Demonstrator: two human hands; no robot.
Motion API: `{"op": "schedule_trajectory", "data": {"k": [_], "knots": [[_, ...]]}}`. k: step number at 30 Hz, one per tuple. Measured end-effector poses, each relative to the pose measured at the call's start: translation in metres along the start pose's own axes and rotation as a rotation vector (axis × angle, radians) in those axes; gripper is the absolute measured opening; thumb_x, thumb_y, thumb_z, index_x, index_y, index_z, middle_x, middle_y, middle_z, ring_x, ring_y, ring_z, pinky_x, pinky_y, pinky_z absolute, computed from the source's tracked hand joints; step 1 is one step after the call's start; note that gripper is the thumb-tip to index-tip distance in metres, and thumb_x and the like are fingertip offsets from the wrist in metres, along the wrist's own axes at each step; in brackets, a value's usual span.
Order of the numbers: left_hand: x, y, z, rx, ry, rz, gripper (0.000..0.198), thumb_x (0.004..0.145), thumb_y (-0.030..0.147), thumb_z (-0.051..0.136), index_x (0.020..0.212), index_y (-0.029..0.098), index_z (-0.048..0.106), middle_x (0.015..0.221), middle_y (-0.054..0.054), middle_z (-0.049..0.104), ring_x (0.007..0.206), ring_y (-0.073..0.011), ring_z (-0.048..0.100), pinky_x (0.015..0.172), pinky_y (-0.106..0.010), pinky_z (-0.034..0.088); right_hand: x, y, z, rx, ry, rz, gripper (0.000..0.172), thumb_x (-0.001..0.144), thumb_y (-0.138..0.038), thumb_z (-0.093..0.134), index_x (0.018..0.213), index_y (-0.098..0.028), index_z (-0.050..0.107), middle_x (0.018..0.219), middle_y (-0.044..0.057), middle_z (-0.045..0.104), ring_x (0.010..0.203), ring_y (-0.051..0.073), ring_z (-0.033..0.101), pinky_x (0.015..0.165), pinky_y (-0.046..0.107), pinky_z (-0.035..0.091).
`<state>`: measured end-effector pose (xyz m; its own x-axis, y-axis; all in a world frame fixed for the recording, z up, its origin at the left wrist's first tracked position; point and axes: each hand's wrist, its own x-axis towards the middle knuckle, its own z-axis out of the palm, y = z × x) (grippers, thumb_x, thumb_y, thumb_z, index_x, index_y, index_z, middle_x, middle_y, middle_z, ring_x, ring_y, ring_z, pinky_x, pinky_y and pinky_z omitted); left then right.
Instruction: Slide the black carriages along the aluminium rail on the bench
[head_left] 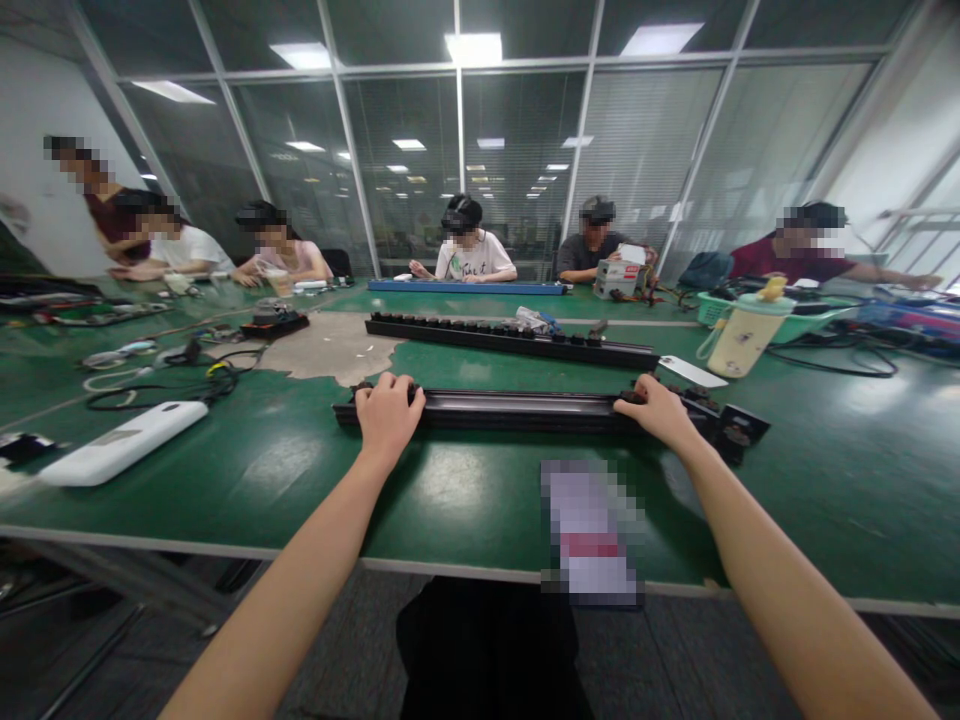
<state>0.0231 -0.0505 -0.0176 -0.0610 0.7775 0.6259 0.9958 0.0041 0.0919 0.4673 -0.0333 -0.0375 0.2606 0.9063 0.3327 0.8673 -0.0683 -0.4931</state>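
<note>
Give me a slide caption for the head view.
Left hand and right hand grip a black rail near its ends, a second rail lying beyond on a green table.

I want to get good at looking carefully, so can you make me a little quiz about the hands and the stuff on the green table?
1. True or false: the left hand and right hand are both on the near black bar.
2. What colour is the farthest long bar? A) red B) blue C) yellow
3. Fill in: in the picture, the pale yellow bottle is to the ____ of the long white object.

Key: 1. True; 2. B; 3. right
</note>
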Motion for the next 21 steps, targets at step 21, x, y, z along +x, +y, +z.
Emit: {"op": "schedule_trajectory", "data": {"k": [21], "knots": [[0.0007, 0.0014, 0.0004, -0.014, -0.008, -0.007, 0.032, 0.100, 0.039, 0.047, 0.110, 0.021, 0.072, 0.115, -0.013, 0.069, 0.106, -0.0307, 0.063, 0.098, -0.045, 0.038, 0.0033, 0.0052, 0.0056, -0.044, 0.007, 0.039, 0.039, 0.070, -0.058, 0.063, 0.082, -0.027, 0.043, 0.079, 0.005, 0.063, 0.082, 0.029, 0.061, 0.078, 0.040, 0.041]]}}
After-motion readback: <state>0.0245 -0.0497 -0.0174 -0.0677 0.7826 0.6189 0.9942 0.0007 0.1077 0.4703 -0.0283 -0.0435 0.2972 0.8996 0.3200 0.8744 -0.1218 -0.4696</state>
